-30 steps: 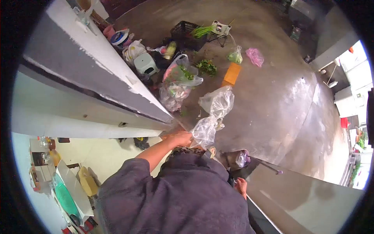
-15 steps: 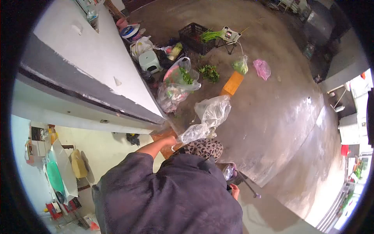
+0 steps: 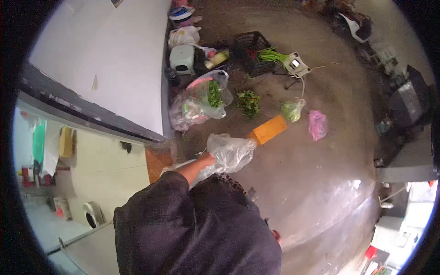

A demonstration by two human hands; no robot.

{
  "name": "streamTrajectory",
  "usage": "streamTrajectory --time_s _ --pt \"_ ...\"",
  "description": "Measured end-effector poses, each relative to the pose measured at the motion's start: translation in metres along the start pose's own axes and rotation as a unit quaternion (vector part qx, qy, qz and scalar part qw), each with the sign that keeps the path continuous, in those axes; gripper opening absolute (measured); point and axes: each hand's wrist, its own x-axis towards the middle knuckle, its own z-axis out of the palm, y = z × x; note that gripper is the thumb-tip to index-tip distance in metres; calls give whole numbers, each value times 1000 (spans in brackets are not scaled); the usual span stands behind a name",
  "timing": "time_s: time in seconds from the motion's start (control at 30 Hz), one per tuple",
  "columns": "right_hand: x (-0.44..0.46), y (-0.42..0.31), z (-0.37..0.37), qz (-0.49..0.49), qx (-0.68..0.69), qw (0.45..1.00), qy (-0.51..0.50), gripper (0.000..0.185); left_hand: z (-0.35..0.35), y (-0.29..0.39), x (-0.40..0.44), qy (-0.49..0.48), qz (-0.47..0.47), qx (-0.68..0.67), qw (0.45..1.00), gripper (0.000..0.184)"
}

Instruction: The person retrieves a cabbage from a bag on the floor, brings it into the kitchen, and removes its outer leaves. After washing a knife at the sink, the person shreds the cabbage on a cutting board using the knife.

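Observation:
My left hand [image 3: 207, 159] is closed on a crumpled clear plastic bag [image 3: 231, 153], which spreads over the floor just past my fingers. Part of the same plastic trails back under my forearm. Whether anything lies inside it, I cannot make out. Low at my right side, only a sliver of my right hand [image 3: 277, 235] shows; its fingers are hidden and blurred. An orange rectangular block [image 3: 270, 129] lies just beyond the bag. Near it sit a tied bag of green vegetables [image 3: 292, 110] and a pink plastic bag [image 3: 317, 125].
Loose leafy greens [image 3: 248, 103] lie ahead, beside a large clear bag holding greens [image 3: 222, 94]. Farther off stand a pale plastic stool [image 3: 182, 59], a black crate [image 3: 252, 41] and a small folding stool [image 3: 297, 65] with long green stalks. A white wall [image 3: 123, 68] rises at left.
My left hand has moved forward and the plastic bag has shifted left and nearer. The view has turned. The pole and bag near my right hand have gone out of sight.

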Motion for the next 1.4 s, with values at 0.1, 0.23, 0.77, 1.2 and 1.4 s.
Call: streamTrajectory --time_s 0.1,0.23,0.77,1.2,1.4 --pt "35 -106 21 -148 -310 939 -19 38 -22 63 20 -59 20 126 990 34" --pt "126 -148 6 -102 -467 877 -46 31 -31 111 49 60 49 7 997 26" --pt "403 -472 183 -150 -628 615 -453 31 -8 304 2 293 -65 -77 951 29" --pt "402 -533 283 23 -589 639 -494 19 -34 340 13 146 -14 16 989 43" --pt "394 -567 362 30 -550 683 -480 31 -66 326 76 160 112 -9 981 20"
